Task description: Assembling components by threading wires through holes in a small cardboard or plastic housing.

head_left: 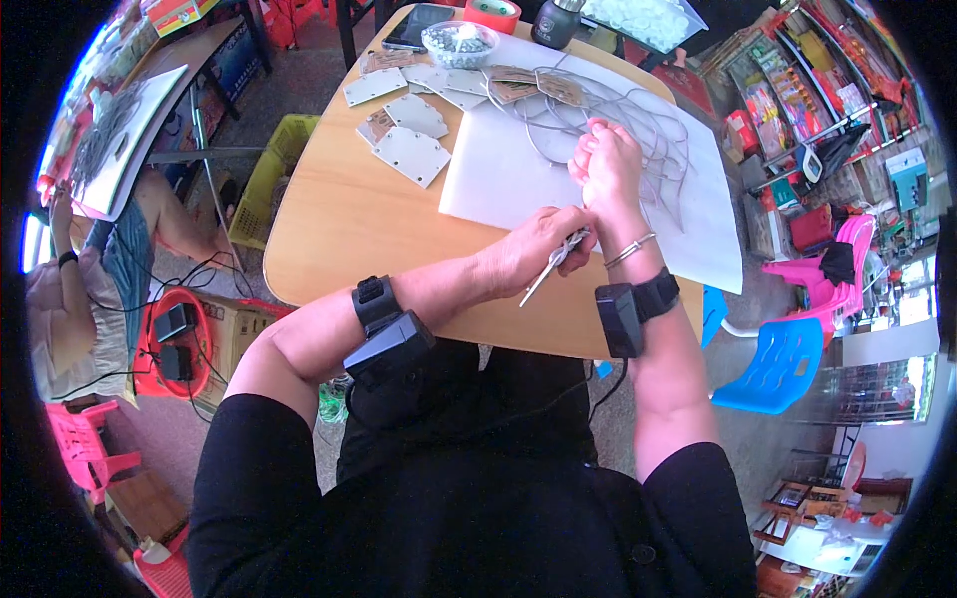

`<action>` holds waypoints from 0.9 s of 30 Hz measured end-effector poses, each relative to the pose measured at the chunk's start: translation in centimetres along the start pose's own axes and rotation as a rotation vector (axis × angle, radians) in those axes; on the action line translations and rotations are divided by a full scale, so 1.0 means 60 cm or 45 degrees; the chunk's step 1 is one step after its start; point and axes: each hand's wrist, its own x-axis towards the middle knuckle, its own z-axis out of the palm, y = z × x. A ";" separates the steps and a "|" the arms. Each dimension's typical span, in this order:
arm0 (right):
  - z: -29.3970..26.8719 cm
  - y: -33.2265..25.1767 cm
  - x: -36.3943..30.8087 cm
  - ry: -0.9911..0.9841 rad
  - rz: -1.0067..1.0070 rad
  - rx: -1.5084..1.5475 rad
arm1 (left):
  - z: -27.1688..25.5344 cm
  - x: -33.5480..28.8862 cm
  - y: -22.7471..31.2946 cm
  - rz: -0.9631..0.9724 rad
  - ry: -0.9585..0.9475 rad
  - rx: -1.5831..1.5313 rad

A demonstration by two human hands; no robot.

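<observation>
Nearest, the left hand (543, 244) has its fingers closed on a pale flat piece (539, 280) bunched with cord, apparently unfinished. Beyond, the right hand's (608, 164) fingers are curled in; whether they pinch cord, I cannot tell. Loose grey cord (638, 115) sprawls across a white sheet (488, 199) on the counter (339, 219). Farther left, bare pale cards (412, 157) seemingly remain.

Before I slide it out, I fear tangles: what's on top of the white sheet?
Looped grey cord and brown cards lie on the white sheet; whatever is behind the right hand is covered.
</observation>
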 end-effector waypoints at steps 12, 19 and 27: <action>-0.104 -0.030 -0.039 0.259 -0.803 -0.949 | -0.039 0.032 -0.013 0.085 0.378 -0.335; -0.116 -0.031 -0.158 -0.208 -0.324 -0.828 | -0.046 0.027 0.003 0.018 0.392 -0.452; -0.123 -0.002 -0.176 -0.269 -0.263 -0.627 | -0.047 0.024 0.004 0.048 0.481 -0.126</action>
